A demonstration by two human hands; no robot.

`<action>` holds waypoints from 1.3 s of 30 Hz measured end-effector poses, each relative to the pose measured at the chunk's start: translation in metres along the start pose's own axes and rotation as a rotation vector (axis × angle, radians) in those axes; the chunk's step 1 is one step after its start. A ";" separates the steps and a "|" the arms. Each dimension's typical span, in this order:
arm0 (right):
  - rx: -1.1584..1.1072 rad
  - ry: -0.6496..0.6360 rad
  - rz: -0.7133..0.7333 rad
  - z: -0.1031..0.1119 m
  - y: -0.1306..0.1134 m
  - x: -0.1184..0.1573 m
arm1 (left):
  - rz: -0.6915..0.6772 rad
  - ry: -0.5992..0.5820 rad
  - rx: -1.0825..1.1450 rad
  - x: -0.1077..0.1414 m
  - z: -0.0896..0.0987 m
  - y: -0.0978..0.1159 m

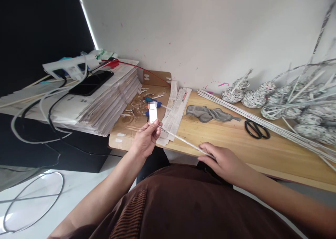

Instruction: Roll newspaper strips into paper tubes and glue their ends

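A thin rolled-paper stick (183, 141) stretches between my two hands in front of the table edge. My left hand (147, 137) pinches its left end with thumb and fingers, where a flat white paper flap (153, 115) sticks up. Farther right, my right hand (219, 160) is closed around the stick, its other end hidden by the hand. Behind the flap, a blue tool, perhaps a glue gun (157, 104), lies partly covered on a cardboard sheet (119, 135). Newspaper strips (176, 114) lie just beyond my left hand.
Stacked newspapers (120, 91) carry a phone (91, 82) and a power strip (73, 66) with cables at left. On the wooden table (210, 137) are a grey cloth (210, 113), black-handled scissors (257, 129), long paper sticks (249, 114) and several woven paper shapes (254, 97).
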State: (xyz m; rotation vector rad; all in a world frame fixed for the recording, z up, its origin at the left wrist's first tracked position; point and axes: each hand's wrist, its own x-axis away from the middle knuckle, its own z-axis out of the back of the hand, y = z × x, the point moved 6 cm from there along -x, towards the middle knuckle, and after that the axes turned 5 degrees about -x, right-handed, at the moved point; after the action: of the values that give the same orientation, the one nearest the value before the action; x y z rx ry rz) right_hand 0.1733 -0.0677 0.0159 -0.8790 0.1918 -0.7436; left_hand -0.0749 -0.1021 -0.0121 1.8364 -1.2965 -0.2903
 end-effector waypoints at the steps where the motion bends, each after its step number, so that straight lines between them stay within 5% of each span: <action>1: 0.074 0.050 0.040 0.001 -0.004 -0.002 | -0.006 -0.003 -0.004 0.000 0.000 0.000; 3: 0.038 0.019 0.027 -0.003 -0.005 -0.006 | -0.010 -0.004 -0.005 0.000 0.002 0.000; 8: -0.463 -0.397 -0.198 -0.031 -0.001 -0.005 | 0.022 -0.023 -0.019 0.001 0.004 -0.002; 13: 0.004 -0.008 0.051 -0.016 -0.021 -0.022 | 0.025 -0.011 -0.017 0.002 0.002 -0.006; 15: 0.010 0.005 0.060 -0.020 -0.021 -0.027 | 0.027 -0.009 -0.007 0.003 0.002 -0.006; 20: -0.549 -0.447 -0.175 -0.052 -0.007 -0.027 | 0.066 -0.029 0.003 0.005 0.005 -0.009; 22: -0.486 -0.382 -0.143 -0.049 -0.009 -0.030 | 0.067 -0.035 -0.003 0.005 0.007 -0.012; 26: -0.235 -0.048 0.047 -0.034 -0.025 -0.039 | 0.079 -0.062 -0.026 0.008 0.003 -0.018; 32: -0.875 -0.509 -0.169 -0.062 -0.020 -0.037 | 0.105 -0.112 -0.019 0.010 -0.002 -0.016; 34: -0.744 -0.455 -0.137 -0.057 -0.021 -0.041 | 0.102 -0.113 -0.028 0.009 -0.002 -0.018; 37: -0.281 -0.118 0.040 -0.037 -0.030 -0.049 | 0.092 -0.109 -0.048 0.008 -0.002 -0.020; 39: -0.150 -0.005 0.094 -0.032 -0.035 -0.052 | 0.092 -0.117 -0.053 0.009 -0.004 -0.020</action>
State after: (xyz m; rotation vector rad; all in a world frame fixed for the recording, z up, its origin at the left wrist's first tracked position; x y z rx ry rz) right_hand 0.1033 -0.0678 0.0148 -1.0069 0.2853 -0.6459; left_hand -0.0557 -0.1058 -0.0223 1.7317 -1.4354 -0.3831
